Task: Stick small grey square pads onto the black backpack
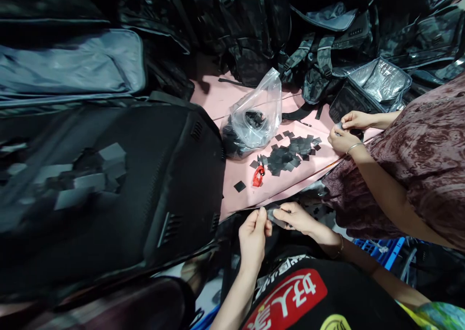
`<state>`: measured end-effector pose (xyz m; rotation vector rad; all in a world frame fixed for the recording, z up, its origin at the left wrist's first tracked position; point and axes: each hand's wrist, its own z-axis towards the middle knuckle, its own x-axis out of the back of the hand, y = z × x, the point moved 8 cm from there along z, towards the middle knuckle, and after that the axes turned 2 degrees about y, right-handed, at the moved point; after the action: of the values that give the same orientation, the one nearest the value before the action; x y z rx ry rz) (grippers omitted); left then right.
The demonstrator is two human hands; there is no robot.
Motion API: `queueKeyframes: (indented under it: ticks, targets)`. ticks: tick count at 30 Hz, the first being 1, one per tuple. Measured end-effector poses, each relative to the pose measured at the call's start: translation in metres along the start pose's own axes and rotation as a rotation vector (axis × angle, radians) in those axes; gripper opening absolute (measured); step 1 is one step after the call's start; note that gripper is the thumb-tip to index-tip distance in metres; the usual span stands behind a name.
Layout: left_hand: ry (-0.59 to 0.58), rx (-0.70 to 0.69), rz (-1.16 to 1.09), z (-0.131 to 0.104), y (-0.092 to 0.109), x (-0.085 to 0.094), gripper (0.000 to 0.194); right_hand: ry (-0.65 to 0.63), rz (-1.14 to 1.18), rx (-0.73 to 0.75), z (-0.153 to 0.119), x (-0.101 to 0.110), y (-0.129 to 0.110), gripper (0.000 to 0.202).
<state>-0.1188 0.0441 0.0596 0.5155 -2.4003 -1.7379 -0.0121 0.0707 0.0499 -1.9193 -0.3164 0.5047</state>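
Observation:
Near the front edge of the pink table (232, 192), my left hand (254, 231) pinches one side of a small dark piece (274, 216). My right hand (296, 217) grips the other side of it, thumb on top. Beyond my hands, a loose pile of dark square pieces (286, 157) lies on the table. A red-handled tool (258, 175) rests at the pile's near left end. One single dark square (240, 186) lies apart from the pile, closer to my left hand.
A clear plastic bag (259, 110) with dark items stands behind the pile. A large black bag (109, 189) fills the left, with squares on top. Camouflage backpacks (250, 20) line the back. At right, another person's hands (345, 132) hold something small.

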Motion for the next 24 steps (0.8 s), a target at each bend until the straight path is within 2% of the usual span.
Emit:
queueKeyframes:
  ticks: [3, 5, 9, 13, 15, 19, 21, 24]
  targets:
    - [0.025, 0.119, -0.158, -0.003, -0.006, -0.008, 0.042, 0.014, -0.118, 0.064, -0.004, -0.001, -0.009, 0.046]
    - [0.065, 0.147, -0.206, -0.004, -0.006, -0.008, 0.044, 0.033, -0.189, 0.113, -0.007, -0.003, -0.016, 0.045]
    - [0.122, 0.097, -0.251, 0.0, 0.005, 0.005, 0.044, 0.034, -0.232, 0.131, -0.011, -0.005, -0.018, 0.045]
    - [0.111, 0.023, -0.213, 0.003, 0.017, 0.018, 0.038, 0.165, -0.238, 0.045, -0.013, 0.013, -0.009, 0.041]
    - [0.08, 0.042, -0.179, 0.003, 0.015, 0.018, 0.031, 0.177, -0.218, 0.063, -0.012, 0.018, -0.01, 0.035]
    - [-0.058, 0.09, -0.066, 0.0, 0.008, 0.007, 0.026, 0.212, -0.209, 0.203, -0.01, 0.025, -0.022, 0.031]
    - [-0.122, 0.057, 0.041, 0.0, 0.008, 0.003, 0.025, 0.237, -0.238, 0.235, -0.009, 0.028, -0.027, 0.029]
    - [-0.192, -0.035, 0.213, -0.001, 0.008, 0.002, 0.025, 0.202, -0.381, 0.225, -0.005, 0.025, -0.031, 0.024]
